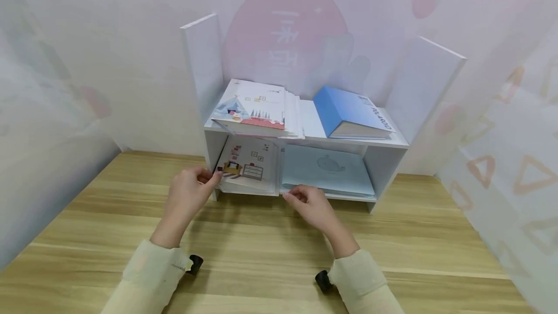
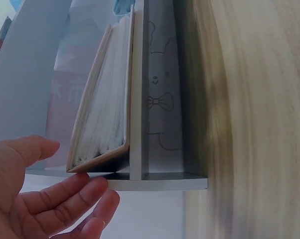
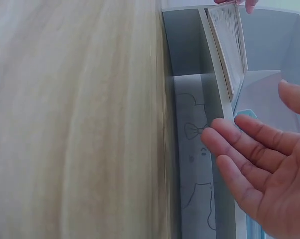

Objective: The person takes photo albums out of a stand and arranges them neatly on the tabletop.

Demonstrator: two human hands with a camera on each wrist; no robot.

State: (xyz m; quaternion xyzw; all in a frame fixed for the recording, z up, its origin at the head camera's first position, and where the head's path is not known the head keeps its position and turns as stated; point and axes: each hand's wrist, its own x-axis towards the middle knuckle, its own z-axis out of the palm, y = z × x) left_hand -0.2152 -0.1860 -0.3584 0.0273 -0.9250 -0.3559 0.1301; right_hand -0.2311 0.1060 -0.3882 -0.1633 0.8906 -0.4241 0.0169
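On the lower shelf at the left lies a white album (image 1: 253, 166) with furniture drawn on its cover; its page edges show in the left wrist view. At its left front corner is my left hand (image 1: 188, 190). In the left wrist view the fingertips touch that corner from below, and the thumb stands apart. My right hand (image 1: 310, 206) is at the shelf's front edge, between the white album and a pale blue album (image 1: 327, 168) with a whale on it. Its fingers (image 3: 254, 149) are loosely extended and hold nothing; whether they touch the shelf edge I cannot tell.
The white two-level shelf (image 1: 383, 168) has upright side panels and stands on a wooden table (image 1: 270, 265) against a printed curtain (image 1: 370, 8). On its upper level lie a stack of white albums (image 1: 257, 105) at left and a blue album (image 1: 353, 110) at right.
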